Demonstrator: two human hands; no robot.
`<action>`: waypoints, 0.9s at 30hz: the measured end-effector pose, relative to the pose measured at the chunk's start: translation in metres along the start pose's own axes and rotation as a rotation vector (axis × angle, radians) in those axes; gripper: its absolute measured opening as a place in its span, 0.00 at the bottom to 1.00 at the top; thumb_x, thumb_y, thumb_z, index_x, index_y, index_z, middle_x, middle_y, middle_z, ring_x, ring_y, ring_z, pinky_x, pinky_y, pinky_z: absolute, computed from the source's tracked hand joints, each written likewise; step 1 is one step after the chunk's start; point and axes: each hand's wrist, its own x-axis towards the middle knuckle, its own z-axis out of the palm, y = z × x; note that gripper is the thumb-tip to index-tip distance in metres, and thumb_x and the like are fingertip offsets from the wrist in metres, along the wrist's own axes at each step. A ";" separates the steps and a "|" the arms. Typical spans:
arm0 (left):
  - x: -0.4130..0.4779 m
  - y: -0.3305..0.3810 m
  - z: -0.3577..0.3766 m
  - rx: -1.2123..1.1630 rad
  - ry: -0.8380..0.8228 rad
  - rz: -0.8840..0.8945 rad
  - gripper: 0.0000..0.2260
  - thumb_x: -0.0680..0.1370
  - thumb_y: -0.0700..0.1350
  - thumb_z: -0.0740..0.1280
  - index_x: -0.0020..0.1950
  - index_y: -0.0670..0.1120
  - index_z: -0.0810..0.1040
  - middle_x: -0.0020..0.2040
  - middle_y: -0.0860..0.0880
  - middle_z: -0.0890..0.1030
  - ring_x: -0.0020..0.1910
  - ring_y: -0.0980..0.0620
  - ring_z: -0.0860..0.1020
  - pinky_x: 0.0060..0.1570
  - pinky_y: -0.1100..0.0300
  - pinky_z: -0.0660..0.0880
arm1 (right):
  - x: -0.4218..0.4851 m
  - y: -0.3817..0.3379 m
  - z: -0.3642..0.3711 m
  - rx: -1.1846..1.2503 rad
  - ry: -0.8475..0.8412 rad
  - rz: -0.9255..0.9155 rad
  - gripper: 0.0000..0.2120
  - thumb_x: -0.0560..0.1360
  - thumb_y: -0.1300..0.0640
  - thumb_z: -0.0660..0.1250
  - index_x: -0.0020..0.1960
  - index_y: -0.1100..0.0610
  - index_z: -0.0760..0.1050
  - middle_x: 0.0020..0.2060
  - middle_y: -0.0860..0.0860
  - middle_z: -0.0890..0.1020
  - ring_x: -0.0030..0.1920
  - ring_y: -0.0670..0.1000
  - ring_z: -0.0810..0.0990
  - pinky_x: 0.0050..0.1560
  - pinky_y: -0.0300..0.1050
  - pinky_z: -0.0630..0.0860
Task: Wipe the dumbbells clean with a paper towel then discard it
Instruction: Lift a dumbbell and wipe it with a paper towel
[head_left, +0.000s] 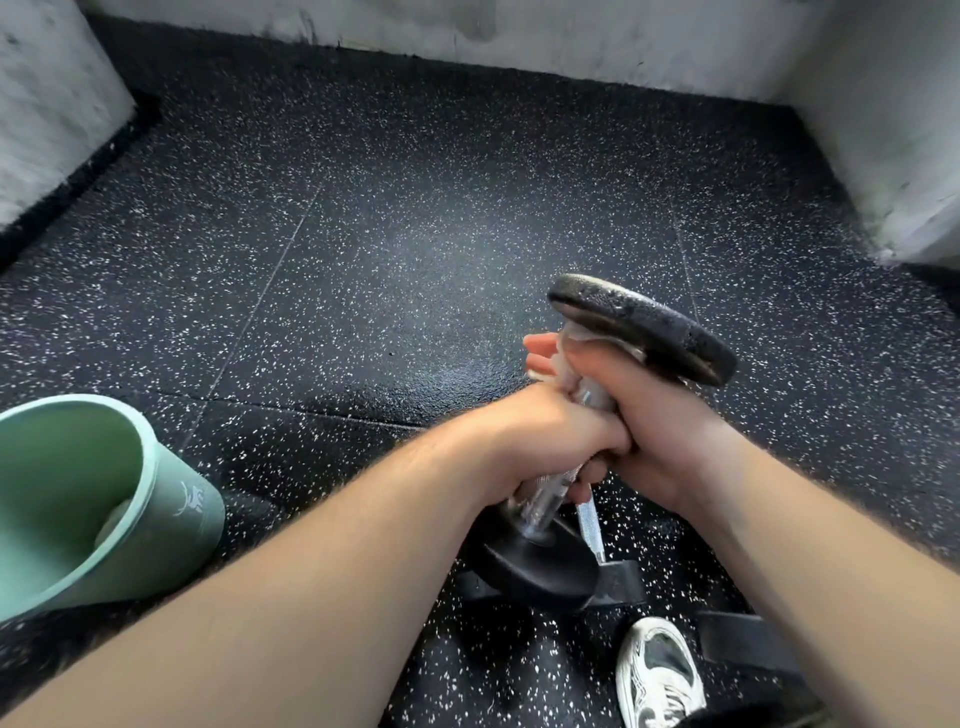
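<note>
Wiping a lifted dumbbell (644, 322)

The left hand (540, 431) was curled tight round the lower chrome handle, holding the weight tilted. Directly above and touching it, the right hand (639, 415) wrapped a white paper towel (582, 338) round the upper handle, just beneath the top plate. Below the grip lay what seemed a second dumbbell (588, 519), partly hidden. A green bin (171, 519) stood well left of both hands.

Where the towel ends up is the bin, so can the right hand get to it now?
Probably yes, with a cross-body stretch: the bin stands open on the left. But the right hand wraps the towel round the dumbbell, and the left arm lies across the way.
</note>
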 end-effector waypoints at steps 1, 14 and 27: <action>0.001 0.000 0.000 0.016 0.013 0.007 0.10 0.75 0.33 0.64 0.37 0.45 0.70 0.27 0.46 0.71 0.23 0.53 0.70 0.25 0.63 0.70 | 0.001 0.000 0.002 -0.005 0.051 0.010 0.21 0.69 0.44 0.73 0.53 0.58 0.81 0.61 0.66 0.78 0.43 0.61 0.79 0.35 0.59 0.79; 0.011 -0.007 0.002 0.275 0.215 -0.026 0.26 0.67 0.42 0.71 0.64 0.46 0.70 0.40 0.49 0.79 0.41 0.46 0.82 0.37 0.58 0.77 | 0.020 0.011 0.011 0.129 0.488 -0.034 0.15 0.69 0.44 0.76 0.35 0.55 0.80 0.35 0.50 0.84 0.37 0.50 0.82 0.46 0.48 0.79; 0.006 -0.001 0.001 0.035 0.196 0.019 0.06 0.71 0.30 0.67 0.44 0.38 0.79 0.26 0.47 0.73 0.22 0.53 0.71 0.21 0.68 0.66 | 0.006 0.003 0.002 0.068 0.006 0.012 0.12 0.76 0.57 0.68 0.58 0.57 0.81 0.35 0.56 0.77 0.22 0.49 0.71 0.20 0.37 0.65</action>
